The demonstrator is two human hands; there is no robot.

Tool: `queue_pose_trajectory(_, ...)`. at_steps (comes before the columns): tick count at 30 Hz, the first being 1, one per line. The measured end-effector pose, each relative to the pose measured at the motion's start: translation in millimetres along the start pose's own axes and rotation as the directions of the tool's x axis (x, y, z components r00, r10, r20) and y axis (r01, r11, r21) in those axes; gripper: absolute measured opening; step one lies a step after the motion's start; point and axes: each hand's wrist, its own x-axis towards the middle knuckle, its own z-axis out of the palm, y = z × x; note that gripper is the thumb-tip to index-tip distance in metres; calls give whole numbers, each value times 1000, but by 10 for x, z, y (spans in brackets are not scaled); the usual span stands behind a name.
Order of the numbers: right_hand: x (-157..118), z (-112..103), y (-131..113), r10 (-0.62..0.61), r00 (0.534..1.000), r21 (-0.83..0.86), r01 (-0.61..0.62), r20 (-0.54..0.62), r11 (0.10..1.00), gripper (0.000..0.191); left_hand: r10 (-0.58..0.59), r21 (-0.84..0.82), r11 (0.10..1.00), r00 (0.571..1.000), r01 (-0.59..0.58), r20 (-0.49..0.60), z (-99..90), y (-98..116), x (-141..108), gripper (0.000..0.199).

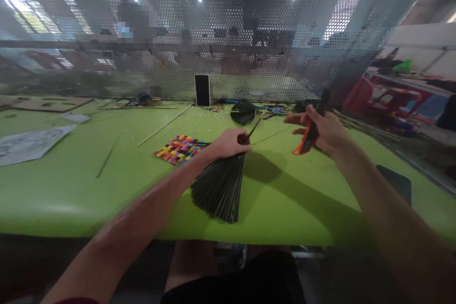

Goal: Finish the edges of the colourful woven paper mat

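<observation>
My left hand (pixel 230 143) is closed around the narrow end of a black folding fan (pixel 221 185), whose slats spread toward the table's front edge. A thin dark stick (pixel 255 126) juts up past its fingers. To the right, my right hand (pixel 326 128) is raised above the table, gripping a dark tool with orange trim (pixel 310 137) between thumb and palm. Some of its fingers stretch out to the left, and the tool's exact kind is unclear. Beside my left forearm lies a multicoloured woven square (pixel 180 149), partly covered by it.
A phone-like black panel (pixel 202 90) stands upright before the perforated metal screen (pixel 228 57). Near it lie another dark fan-shaped piece (pixel 243 113) and a pale stick (pixel 166 124). Printed paper (pixel 33 145) is at left, a dark flat object (pixel 395 183) at right, on the green table (pixel 117 199).
</observation>
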Motion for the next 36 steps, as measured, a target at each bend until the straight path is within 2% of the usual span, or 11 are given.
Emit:
queue_pose_trajectory(2, -33, 28, -28, 53, 992, 53, -59, 116, 997, 56, -2, 9, 1000, 1000, 2, -8, 11, 2, -23, 21)
queue_pose_trajectory(3, -41, 45, -37, 48, 990, 41, -54, 129, 998, 59, 3, 13, 1000, 1000, -3, -3, 15, 7, -31, 21)
queue_pose_trajectory(8, -22, 80, -83, -116, 990, 4, 117, -77, 993, 65, 68, -112, 992, 990, -54, 127, 64, 135, -67, 19)
queue_pose_trajectory(10, -6, 45, -112, -117, 989, 35, 121, -93, 992, 67, 87, -143, 987, 987, -67, 136, 103, 210, -82, 19)
queue_pose_trajectory(17, 33, -73, -154, -119, 988, 22, 122, -102, 992, 67, 114, -69, 992, 985, -106, 129, 175, 331, -135, 18)
queue_pose_trajectory(20, 57, -160, -187, -126, 976, 34, 134, -175, 990, 67, 95, -126, 989, 981, -73, 172, 161, 366, -147, 20)
queue_pose_trajectory(23, 67, -288, -253, -87, 962, 12, 94, -257, 996, 66, 72, -236, 971, 979, -25, 190, 147, 426, -144, 21)
queue_pose_trajectory(28, 21, -330, -307, -38, 970, -56, 25, -239, 998, 68, 41, -246, 969, 973, 17, 229, 154, 444, -127, 24)
queue_pose_trajectory(32, -10, -288, -316, -127, 972, -87, 111, -199, 990, 62, 46, -304, 952, 962, 39, 268, 94, 380, -127, 23)
queue_pose_trajectory(34, 4, -388, -353, -191, 949, -107, 169, -252, 980, 58, 79, -336, 942, 958, 18, 274, 34, 356, -134, 23)
queue_pose_trajectory(36, 15, -604, -425, -250, 897, -112, 224, -365, 968, 56, 90, -365, 931, 958, 16, 273, -26, 336, -144, 23)
